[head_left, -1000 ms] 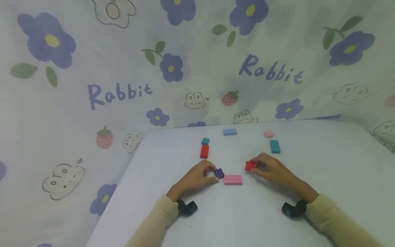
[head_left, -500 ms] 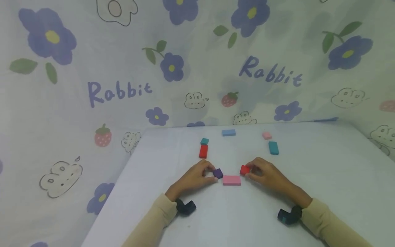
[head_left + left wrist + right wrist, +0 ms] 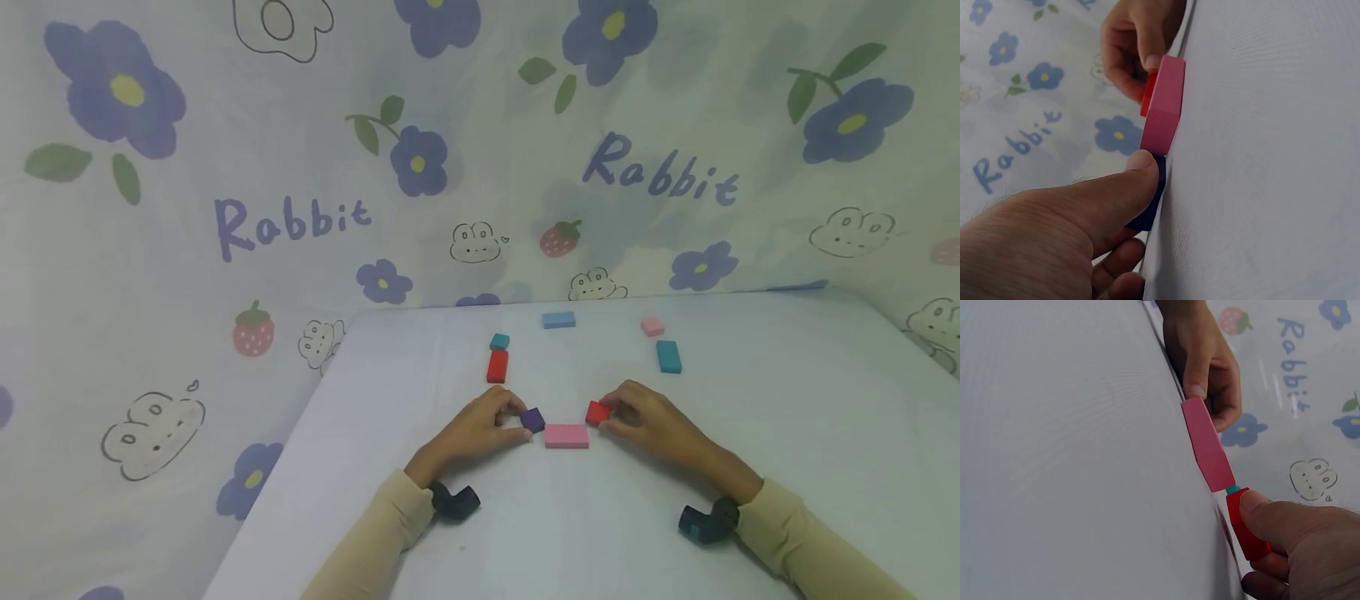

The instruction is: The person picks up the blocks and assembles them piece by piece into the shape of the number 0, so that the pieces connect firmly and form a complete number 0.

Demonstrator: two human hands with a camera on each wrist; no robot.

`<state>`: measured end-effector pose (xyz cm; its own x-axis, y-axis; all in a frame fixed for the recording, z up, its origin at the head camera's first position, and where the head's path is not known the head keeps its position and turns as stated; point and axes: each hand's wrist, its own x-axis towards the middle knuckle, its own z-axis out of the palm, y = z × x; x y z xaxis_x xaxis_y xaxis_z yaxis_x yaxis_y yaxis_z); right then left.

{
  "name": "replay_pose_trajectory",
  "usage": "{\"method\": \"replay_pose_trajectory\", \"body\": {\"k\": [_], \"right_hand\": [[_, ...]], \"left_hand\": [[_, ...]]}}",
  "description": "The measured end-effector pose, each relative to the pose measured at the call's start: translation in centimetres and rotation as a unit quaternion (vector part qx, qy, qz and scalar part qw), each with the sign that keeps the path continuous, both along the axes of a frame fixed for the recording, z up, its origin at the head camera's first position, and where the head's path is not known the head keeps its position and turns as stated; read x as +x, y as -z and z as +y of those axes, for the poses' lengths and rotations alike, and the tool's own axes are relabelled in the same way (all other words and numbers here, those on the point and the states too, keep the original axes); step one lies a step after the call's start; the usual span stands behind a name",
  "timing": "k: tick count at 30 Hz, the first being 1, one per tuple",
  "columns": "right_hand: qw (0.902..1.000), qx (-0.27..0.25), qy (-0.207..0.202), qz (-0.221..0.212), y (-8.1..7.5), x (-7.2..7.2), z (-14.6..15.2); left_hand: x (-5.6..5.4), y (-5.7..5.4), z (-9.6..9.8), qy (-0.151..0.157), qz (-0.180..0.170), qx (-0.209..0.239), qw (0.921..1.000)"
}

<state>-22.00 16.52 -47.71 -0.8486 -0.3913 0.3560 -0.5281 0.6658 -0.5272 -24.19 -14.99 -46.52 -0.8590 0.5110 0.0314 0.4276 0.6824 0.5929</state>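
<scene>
My left hand [image 3: 476,429] pinches a dark purple block [image 3: 532,420] between thumb and fingers, at the left end of a long pink block [image 3: 566,436]. In the left wrist view the thumb presses on the purple block [image 3: 1145,212], which sits against or very near the pink block's end. On the other side my right hand [image 3: 651,423] pinches a small red block [image 3: 597,413] near the pink block's right end. The right wrist view shows the red block [image 3: 1246,528] under the thumb, close to the pink block [image 3: 1207,444]. Both held blocks stand turned at an angle.
On the white table [image 3: 585,533], farther back, lie a red oblong block [image 3: 497,366], a small teal block [image 3: 499,342], a light blue block [image 3: 558,320], a small light pink block [image 3: 652,327] and a teal oblong block [image 3: 669,357]. A printed curtain [image 3: 480,150] hangs behind.
My right hand has brought the red block leftward and slightly nearer, up to the pink block's right end. The left hand and purple block have stayed in place.
</scene>
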Motion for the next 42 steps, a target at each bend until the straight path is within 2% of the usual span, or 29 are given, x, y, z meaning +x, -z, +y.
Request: {"method": "replay_pose_trajectory", "body": {"k": [11,23,42], "right_hand": [[0.9998,0.003,-0.012,-0.016,-0.11,0.12,0.06],[0.9995,0.011,-0.028,0.003,0.04,0.04,0.14],[0.9995,0.021,-0.025,-0.003,0.19,0.10,0.20]], "left_hand": [[0.06,0.14,0.04,-0.001,-0.003,0.005,1.0000],[0.01,0.08,0.07,-0.001,-0.002,0.000,1.0000],[0.30,-0.26,0.06,-0.007,-0.008,-0.004,0.9999]]}}
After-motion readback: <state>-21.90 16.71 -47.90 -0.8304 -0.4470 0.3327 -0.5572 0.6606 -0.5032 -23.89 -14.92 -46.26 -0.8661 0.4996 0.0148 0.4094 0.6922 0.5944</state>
